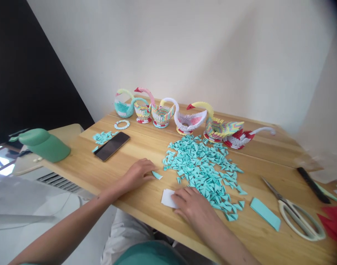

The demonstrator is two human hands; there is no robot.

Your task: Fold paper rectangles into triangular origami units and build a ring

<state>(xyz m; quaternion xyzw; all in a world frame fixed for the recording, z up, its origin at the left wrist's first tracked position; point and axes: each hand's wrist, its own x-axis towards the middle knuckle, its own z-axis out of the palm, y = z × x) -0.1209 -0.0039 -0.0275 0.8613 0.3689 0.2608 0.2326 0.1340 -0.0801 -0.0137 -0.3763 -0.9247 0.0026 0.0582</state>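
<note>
My left hand (pixel 141 171) rests near the table's front edge, fingers curled in, with a small folded strip of teal paper (pixel 157 175) at its fingertips. To its right, my right hand (pixel 190 202) has its fingers bent over a small white paper slip (pixel 166 197) lying on the tabletop; the hand covers part of the slip. A large heap of folded teal paper triangles (pixel 201 165) spreads just beyond and beside my right hand. Further right lies a stack of teal paper rectangles (pixel 265 213).
Several folded-paper swans (pixel 189 121) line the table's back. A paper ring (pixel 121 124), a small triangle pile (pixel 103 137) and a phone (pixel 112 145) lie left. A green bottle (pixel 44 144) stands at the left edge. Scissors (pixel 294 213), a black utility knife (pixel 313 185) and red paper (pixel 334 222) lie right.
</note>
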